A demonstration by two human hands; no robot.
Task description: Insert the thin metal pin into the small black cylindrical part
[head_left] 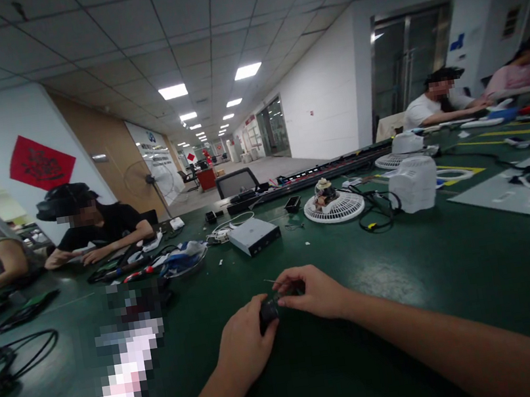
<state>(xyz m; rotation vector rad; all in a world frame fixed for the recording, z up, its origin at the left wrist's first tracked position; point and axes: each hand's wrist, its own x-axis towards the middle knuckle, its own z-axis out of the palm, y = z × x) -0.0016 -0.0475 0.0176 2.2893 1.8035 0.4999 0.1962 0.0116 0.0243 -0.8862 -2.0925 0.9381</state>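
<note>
My left hand [245, 334] is closed around a small black cylindrical part [269, 312] low over the green table. Just to its right, my right hand [311, 291] pinches a thin, pale rod [269, 281], whose end sticks out to the left past the fingertips. The rest of the rod is hidden, so I cannot tell its kind. The right fingertips are close beside the black part; whether they touch it is unclear. Beyond my hands lies a grey box-shaped drive [254, 235].
A white fan grille with a motor [334, 205] and a white plastic housing [413, 184] stand at the back right. Black cables [15, 362] lie at the left, near a blurred-out bright patch [127, 378]. A grey board [527, 189] lies right. Co-workers [99, 223] sit around the table.
</note>
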